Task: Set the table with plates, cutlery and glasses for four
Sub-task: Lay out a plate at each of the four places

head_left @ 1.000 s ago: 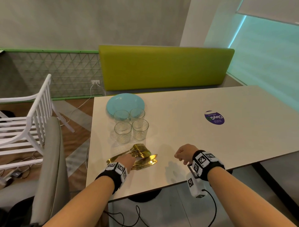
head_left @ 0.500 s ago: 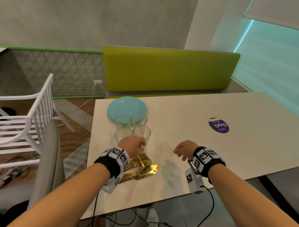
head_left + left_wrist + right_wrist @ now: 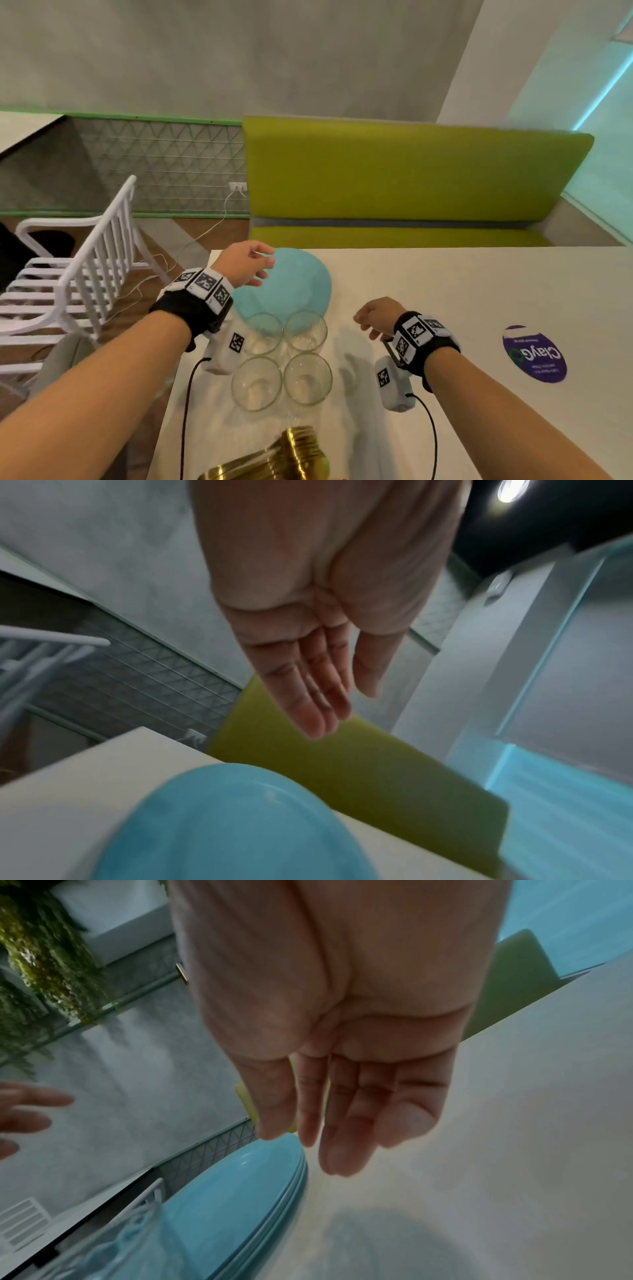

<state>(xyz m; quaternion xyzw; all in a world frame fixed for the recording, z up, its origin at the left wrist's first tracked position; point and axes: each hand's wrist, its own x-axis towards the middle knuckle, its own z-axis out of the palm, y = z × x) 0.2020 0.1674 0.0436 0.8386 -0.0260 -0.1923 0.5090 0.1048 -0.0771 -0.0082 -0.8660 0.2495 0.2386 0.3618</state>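
Left hand [image 3: 244,265] fingers spread loose over stacked glossy blue plates [image 3: 294,284]; right hand [image 3: 375,317] fingers relaxed, empty; four clear glasses [image 3: 282,359] near.

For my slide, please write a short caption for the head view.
Left hand reaches open over stacked blue plates; four glasses and gold cutlery wait.

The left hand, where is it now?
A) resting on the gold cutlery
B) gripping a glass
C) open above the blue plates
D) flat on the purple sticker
C: the left hand hangs with straight fingers over the far-left rim of the plates, holding nothing; the left wrist view shows air between them.
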